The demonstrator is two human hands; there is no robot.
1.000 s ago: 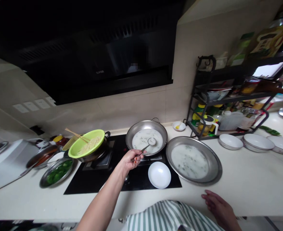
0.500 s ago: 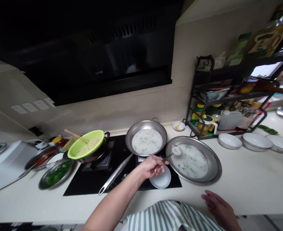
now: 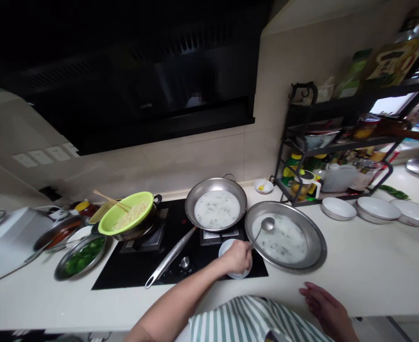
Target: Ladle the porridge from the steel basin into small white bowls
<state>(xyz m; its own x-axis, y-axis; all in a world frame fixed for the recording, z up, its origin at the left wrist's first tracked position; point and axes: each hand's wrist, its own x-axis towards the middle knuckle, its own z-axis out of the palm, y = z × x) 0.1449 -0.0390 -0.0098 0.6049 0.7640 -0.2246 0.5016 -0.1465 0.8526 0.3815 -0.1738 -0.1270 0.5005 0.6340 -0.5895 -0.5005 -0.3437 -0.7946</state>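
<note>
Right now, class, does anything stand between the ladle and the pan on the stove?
Only rims. The ladle, held in the left hand, is over the basin; the basin's left rim and the right rim of the pan lie between. Nothing else visible stands there.

There's just one camera here, worn on the person's head, looking forward and down past the striped garment at the bench, near the pan and wide basin, with the range hood spanning its upper left.
</note>
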